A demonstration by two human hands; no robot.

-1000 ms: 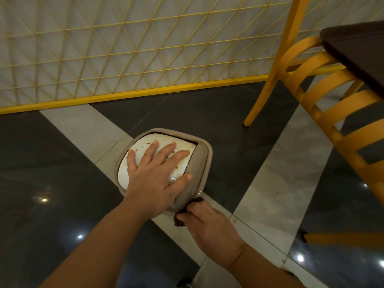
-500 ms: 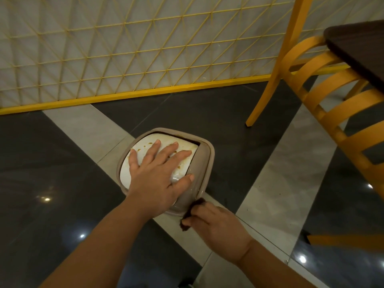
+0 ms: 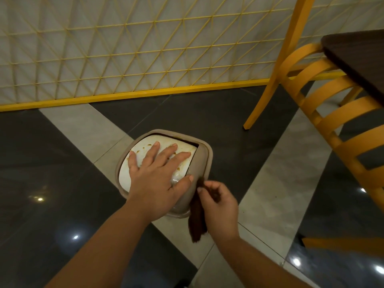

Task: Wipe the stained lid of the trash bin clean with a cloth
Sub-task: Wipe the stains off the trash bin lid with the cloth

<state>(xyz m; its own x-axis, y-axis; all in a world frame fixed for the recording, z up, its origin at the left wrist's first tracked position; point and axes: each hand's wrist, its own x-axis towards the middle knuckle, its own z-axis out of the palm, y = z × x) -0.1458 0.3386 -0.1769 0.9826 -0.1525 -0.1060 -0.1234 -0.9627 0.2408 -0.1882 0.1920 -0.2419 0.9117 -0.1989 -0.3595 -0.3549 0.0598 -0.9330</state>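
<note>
The bin (image 3: 204, 161) stands on the floor (image 3: 207, 113), its white lid (image 3: 145, 146) spotted brown. The left hand (image 3: 158, 175) lies flat on the lid, fingers spread. The right hand (image 3: 220, 202) pinches a dark cloth (image 3: 196, 217) at the bin's near rim.

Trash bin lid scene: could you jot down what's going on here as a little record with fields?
Bin: trash bin on the tiled floor, taupe rim
Lid: white lid, brown stains near the fingers and far edge
Left hand: left hand lies flat on the lid, fingers spread
Right hand: right hand pinches a dark brown cloth at the bin's near right edge
Cloth: hangs down, not on the white lid
Nearby: yellow chair, dark table, yellow lattice screen
</note>
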